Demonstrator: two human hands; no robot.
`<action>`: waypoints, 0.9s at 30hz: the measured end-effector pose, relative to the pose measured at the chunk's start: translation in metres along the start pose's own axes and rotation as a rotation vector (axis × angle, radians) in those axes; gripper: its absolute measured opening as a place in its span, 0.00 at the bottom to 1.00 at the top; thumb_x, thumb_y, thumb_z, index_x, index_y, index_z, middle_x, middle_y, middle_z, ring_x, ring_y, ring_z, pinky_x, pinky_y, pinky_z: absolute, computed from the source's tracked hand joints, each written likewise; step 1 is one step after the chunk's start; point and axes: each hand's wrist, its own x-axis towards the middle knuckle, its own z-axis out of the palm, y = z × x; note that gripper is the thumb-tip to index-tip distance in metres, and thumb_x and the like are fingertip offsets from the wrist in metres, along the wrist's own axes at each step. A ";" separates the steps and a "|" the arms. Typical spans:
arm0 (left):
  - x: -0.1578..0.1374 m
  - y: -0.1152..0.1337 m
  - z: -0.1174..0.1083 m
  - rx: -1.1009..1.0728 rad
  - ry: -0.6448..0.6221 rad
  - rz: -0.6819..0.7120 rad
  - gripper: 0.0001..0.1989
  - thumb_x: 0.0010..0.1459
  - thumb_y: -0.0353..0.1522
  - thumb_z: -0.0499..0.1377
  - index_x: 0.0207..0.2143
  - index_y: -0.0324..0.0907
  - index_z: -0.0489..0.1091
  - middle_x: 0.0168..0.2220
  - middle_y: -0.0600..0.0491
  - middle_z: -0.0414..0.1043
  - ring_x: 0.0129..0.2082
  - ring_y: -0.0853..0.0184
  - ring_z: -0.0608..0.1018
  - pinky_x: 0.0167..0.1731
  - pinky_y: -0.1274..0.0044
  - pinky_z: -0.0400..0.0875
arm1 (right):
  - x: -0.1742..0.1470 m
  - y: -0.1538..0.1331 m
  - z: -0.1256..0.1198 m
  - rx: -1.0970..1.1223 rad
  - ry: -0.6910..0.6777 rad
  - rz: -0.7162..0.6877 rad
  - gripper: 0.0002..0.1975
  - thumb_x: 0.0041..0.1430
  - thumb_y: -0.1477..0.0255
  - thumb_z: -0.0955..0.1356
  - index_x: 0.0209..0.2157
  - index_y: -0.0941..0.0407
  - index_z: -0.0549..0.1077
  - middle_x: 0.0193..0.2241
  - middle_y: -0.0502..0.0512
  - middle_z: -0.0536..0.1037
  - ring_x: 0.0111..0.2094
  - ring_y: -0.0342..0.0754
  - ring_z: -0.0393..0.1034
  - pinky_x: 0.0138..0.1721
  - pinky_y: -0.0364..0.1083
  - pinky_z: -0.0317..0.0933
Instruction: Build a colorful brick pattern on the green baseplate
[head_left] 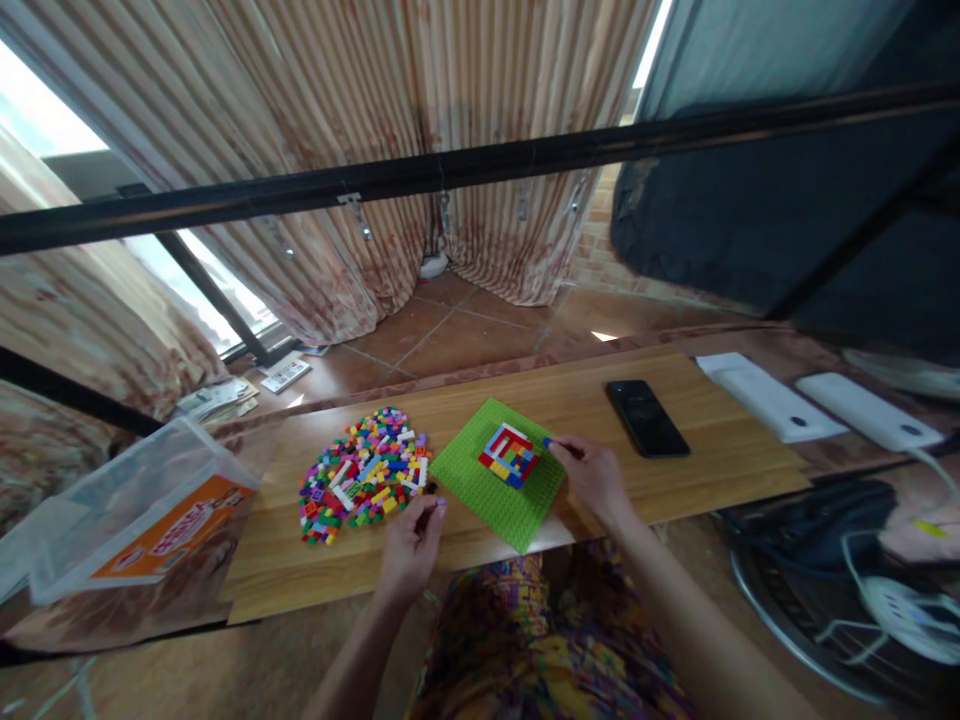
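A green studded baseplate [469, 487] lies turned cornerwise on the wooden board. Near its middle sits a small build of red, white, blue and yellow toy bricks [510, 456], with an opening framed in red and white. My right hand [596, 478], at the plate's right corner, pinches a small blue brick [548, 442] between its fingertips. My left hand [412, 540] is closed beside the plate's left side, just below a loose pile of mixed toy bricks [367, 470]. A small pale purple spot shows at its fingertips; whether that is a brick I cannot tell.
A black phone [646, 418] lies on the wooden board [300, 585] at the right, with white flat devices [772, 397] beyond it. At the left stands a clear plastic tub [142, 510] with an orange label. A dark metal bar [480, 170] crosses before the curtains [330, 100].
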 end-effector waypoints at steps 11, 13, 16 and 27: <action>0.000 -0.004 0.002 0.042 -0.022 0.068 0.10 0.62 0.36 0.54 0.32 0.41 0.70 0.27 0.54 0.71 0.28 0.70 0.73 0.30 0.80 0.68 | 0.034 0.000 0.013 -0.332 -0.178 -0.038 0.10 0.51 0.68 0.67 0.29 0.54 0.81 0.28 0.54 0.82 0.31 0.50 0.75 0.33 0.45 0.61; 0.001 -0.003 0.002 0.045 -0.022 0.080 0.09 0.62 0.36 0.54 0.32 0.41 0.70 0.29 0.53 0.72 0.29 0.69 0.74 0.31 0.80 0.68 | 0.035 -0.001 0.011 -0.325 -0.203 -0.036 0.11 0.52 0.67 0.67 0.29 0.54 0.82 0.28 0.53 0.82 0.31 0.49 0.75 0.32 0.44 0.61; 0.001 -0.002 0.003 0.063 -0.022 0.089 0.09 0.62 0.35 0.54 0.32 0.41 0.70 0.29 0.53 0.73 0.30 0.69 0.75 0.31 0.79 0.69 | 0.037 -0.001 0.010 -0.286 -0.216 -0.015 0.12 0.53 0.65 0.66 0.29 0.55 0.82 0.26 0.53 0.82 0.30 0.49 0.74 0.31 0.44 0.60; 0.000 -0.003 0.006 0.113 -0.006 0.108 0.07 0.61 0.34 0.54 0.34 0.42 0.71 0.30 0.52 0.74 0.30 0.68 0.76 0.33 0.78 0.71 | 0.044 0.001 0.011 -0.096 -0.214 0.159 0.13 0.41 0.61 0.71 0.25 0.56 0.82 0.21 0.53 0.80 0.24 0.46 0.69 0.25 0.44 0.56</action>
